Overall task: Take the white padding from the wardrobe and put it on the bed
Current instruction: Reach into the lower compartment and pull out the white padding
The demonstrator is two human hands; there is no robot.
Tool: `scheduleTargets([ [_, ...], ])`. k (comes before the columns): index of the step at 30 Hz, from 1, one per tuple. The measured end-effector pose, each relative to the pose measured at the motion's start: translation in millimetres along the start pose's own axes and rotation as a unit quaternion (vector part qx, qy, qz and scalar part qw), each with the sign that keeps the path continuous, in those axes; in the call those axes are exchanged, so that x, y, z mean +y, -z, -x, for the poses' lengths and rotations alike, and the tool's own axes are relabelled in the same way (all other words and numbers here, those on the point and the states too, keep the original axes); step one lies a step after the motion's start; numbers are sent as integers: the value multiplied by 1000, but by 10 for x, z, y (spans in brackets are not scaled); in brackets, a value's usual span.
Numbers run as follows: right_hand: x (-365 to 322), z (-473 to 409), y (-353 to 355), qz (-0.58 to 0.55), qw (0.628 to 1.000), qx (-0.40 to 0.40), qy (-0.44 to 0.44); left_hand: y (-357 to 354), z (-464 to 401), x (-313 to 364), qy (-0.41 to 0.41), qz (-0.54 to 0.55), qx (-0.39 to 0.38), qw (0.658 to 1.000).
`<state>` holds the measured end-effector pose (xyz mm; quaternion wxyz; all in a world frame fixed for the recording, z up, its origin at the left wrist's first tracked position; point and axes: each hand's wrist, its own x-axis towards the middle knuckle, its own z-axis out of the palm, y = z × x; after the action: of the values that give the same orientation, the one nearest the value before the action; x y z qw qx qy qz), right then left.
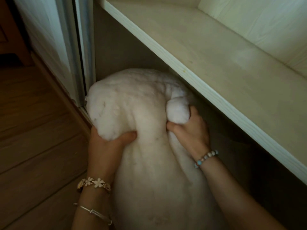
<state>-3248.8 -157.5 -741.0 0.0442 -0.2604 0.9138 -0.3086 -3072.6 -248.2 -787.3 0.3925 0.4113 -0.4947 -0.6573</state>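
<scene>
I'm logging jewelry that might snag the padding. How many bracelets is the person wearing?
3. On the left wrist, a flower-link bracelet and, further up the forearm, a thin silver bangle. On the right wrist, a beaded bracelet. More could sit out of frame.

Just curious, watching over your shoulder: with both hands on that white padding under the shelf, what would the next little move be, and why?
Probably a pull back toward the body and away from the wardrobe shelf. The left hand and right hand each have a grip on a bunched fold of the white padding, but its far end sits under the shelf, beside the door frame.
</scene>
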Motion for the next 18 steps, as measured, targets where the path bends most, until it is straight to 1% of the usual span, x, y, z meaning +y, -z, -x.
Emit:
scheduleTargets([
  [4, -215, 117, 89, -58, 998, 23, -5, 86, -31, 189, -10, -35, 16, 999],
  [7, -328, 236, 105, -102, 994, 40, -10, 188, -53, 378, -19, -84, 27, 996],
  [10, -382, 408, 1, -150, 988, 37, -28, 313, -135, 536, -31, -131, 37, 990],
  [14, -417, 693, -211, -212, 975, 20, -63, 498, -219, 684, -52, -220, 14, 974],
  [16, -407, 791, -287, -240, 969, 19, -65, 579, -223, 700, -50, -225, 6, 973],
  [18, -406, 849, -316, -254, 965, 18, -66, 647, -193, 710, -45, -208, 3, 977],
])
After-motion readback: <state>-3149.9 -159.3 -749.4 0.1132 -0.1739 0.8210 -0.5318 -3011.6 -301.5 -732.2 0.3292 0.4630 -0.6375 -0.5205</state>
